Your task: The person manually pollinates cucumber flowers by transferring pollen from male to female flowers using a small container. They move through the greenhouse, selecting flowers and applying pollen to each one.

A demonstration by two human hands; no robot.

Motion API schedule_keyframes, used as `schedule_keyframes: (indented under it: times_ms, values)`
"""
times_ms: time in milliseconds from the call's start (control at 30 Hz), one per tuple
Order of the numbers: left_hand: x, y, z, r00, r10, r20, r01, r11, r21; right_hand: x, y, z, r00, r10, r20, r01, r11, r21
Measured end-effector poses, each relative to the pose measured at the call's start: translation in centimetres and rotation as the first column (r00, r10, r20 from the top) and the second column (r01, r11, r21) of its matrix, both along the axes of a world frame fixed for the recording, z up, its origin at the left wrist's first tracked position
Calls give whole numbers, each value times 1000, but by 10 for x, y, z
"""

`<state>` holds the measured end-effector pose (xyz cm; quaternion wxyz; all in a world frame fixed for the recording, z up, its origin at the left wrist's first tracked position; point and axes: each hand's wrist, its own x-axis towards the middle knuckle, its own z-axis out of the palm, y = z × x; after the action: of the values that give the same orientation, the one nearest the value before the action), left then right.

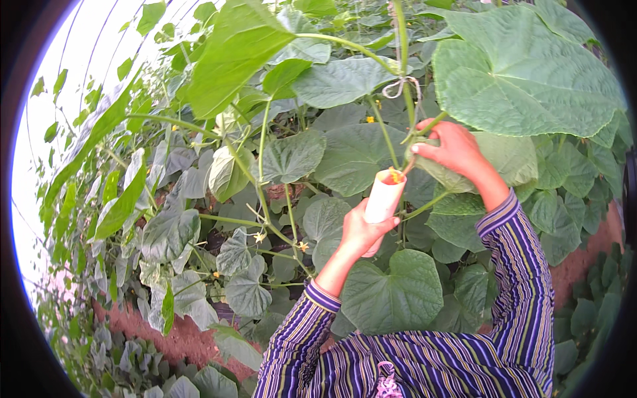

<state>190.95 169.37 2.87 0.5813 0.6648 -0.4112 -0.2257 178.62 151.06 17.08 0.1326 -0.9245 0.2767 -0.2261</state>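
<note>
My left hand [366, 229] is wrapped around a white cylindrical cup [384, 199], which tilts slightly to the right. Inside its mouth shows a yellow-orange flower [395, 175]. Just above and right of the cup, my right hand [455, 149] has its thumb and index finger at a node of an upright cucumber vine stem [409, 102], by a leaf stalk [432, 123]. A thin brownish piece [410, 164] runs from below the right thumb toward the cup's mouth; I cannot tell what it is. White twine [402, 85] is tied around the stem above the hand.
Broad cucumber leaves [527, 74] hang over the right arm, and another large leaf [393, 296] lies below the cup. A side vine [259, 194] crosses on the left with small yellow flowers [302, 246]. Reddish soil [169, 341] shows at lower left.
</note>
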Motion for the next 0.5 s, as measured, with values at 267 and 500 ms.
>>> schedule_keyframes:
  times_ms: [267, 500]
  values:
    - [2, 11, -19, 999, 8, -38, -10, 998, -59, -20, 38, -1, 941, 109, 321, 18, 930, -367]
    - [0, 84, -13, 996, 35, -84, -39, 998, -45, 70, 118, 15, 733, 587, 343, -619, 785, -22]
